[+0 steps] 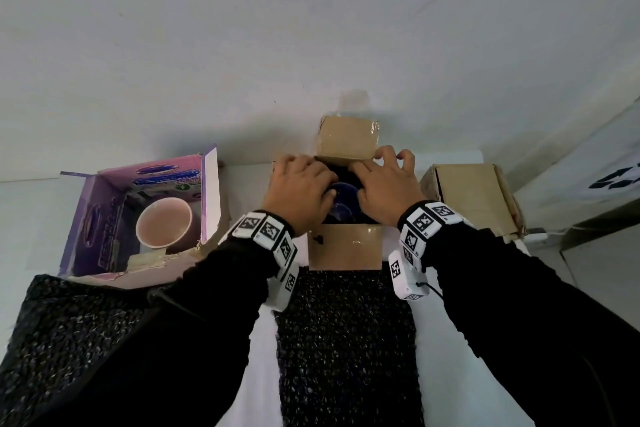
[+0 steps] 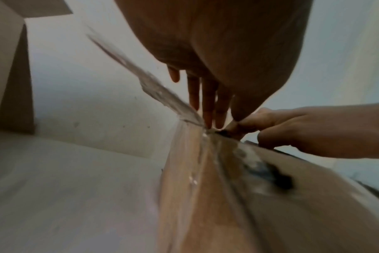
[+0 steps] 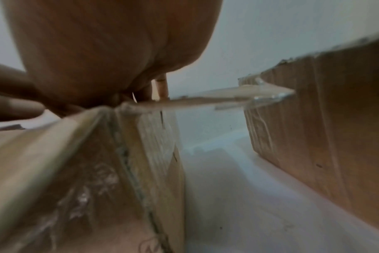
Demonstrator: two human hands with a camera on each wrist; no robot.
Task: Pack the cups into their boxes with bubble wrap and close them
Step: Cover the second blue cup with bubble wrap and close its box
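Both hands worked over the open middle box (image 1: 344, 246) on the white counter (image 1: 263, 357). The left hand (image 1: 300, 192) lay across the opening from nine o'clock, fingers (image 2: 208, 109) nearly straight and reaching down. The right hand (image 1: 388, 189) came from three o'clock, its fingers curled at the foot of the far flap (image 1: 346, 142), which stood up at twelve o'clock; whether they pinched it could not be told. Directly beneath the fingers sat a dark blue cup (image 1: 343, 199), glossy and mostly hidden. At nine o'clock a pink cup (image 1: 162, 224) sat in a purple box (image 1: 104, 218).
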